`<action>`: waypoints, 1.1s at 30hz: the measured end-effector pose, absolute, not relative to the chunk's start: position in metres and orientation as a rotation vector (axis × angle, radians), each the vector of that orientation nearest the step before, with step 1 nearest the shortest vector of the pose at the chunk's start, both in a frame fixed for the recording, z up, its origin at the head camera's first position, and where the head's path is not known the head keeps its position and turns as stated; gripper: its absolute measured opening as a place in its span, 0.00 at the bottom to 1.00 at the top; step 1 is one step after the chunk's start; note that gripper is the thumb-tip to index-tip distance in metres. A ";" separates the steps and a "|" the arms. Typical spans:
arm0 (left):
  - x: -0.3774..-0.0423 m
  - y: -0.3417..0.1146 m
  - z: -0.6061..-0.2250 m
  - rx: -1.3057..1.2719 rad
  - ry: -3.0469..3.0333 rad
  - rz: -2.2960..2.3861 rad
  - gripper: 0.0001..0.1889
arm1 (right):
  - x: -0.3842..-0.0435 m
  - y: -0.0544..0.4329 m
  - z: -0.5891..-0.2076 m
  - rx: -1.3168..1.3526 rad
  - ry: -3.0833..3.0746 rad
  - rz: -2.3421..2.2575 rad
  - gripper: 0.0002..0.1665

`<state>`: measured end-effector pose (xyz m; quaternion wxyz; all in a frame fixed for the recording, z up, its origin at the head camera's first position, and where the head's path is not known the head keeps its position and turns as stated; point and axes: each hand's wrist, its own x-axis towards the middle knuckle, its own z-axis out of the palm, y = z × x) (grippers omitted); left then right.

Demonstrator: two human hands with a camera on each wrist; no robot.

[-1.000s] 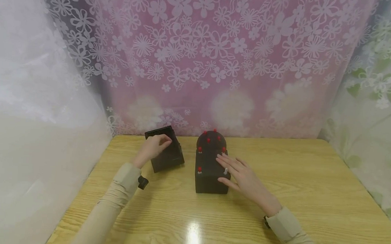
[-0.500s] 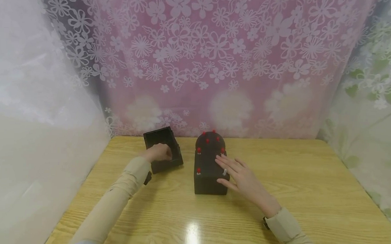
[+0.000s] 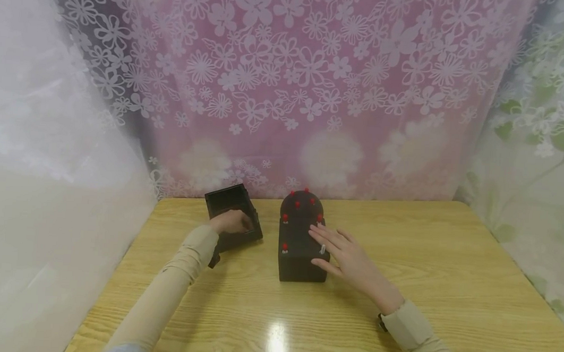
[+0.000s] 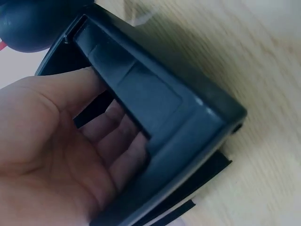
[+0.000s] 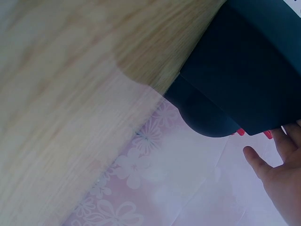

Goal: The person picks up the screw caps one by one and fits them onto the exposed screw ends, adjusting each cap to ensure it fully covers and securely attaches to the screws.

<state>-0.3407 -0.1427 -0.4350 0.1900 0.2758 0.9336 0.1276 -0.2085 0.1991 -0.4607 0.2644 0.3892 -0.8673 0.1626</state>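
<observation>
In the head view, my left hand [image 3: 231, 222] reaches into a black open-topped box [image 3: 241, 240] at the back left. The left wrist view shows its fingers going down behind the box wall [image 4: 141, 87]; their tips are hidden, and I cannot tell whether they hold something. To the right stands a black block with a rounded back [image 3: 302, 238], bearing several small red-capped switches [image 3: 285, 219]. One metal stem [image 3: 323, 249] at its front right has no red cap. My right hand [image 3: 354, 259] rests its extended fingers on the block's right side, thumb near the front corner.
Both black things stand on a wood-grain table [image 3: 403, 246]. A pink flowered curtain [image 3: 315, 92] hangs right behind them. Pale sheeting [image 3: 47, 185] closes off the left side, and a leaf-patterned curtain [image 3: 540, 184] the right.
My left hand has moved from above the box down into it, and its fingertips have dropped out of sight. My right hand has stayed on the block.
</observation>
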 end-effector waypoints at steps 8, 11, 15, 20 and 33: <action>-0.331 -0.141 -0.419 0.596 2.727 0.189 0.10 | -0.210 0.200 -0.462 1.060 -2.336 0.461 0.42; -0.329 -0.140 -0.418 0.553 2.754 0.137 0.07 | -0.211 0.200 -0.463 1.063 -2.321 0.459 0.42; -0.328 -0.140 -0.421 0.522 2.775 0.085 0.07 | -0.211 0.200 -0.462 1.070 -2.311 0.445 0.42; -0.327 -0.139 -0.420 0.469 2.777 0.041 0.08 | -0.209 0.199 -0.461 1.073 -2.319 0.450 0.42; -0.326 -0.138 -0.416 0.501 2.841 0.033 0.08 | -0.208 0.199 -0.461 1.066 -2.329 0.455 0.42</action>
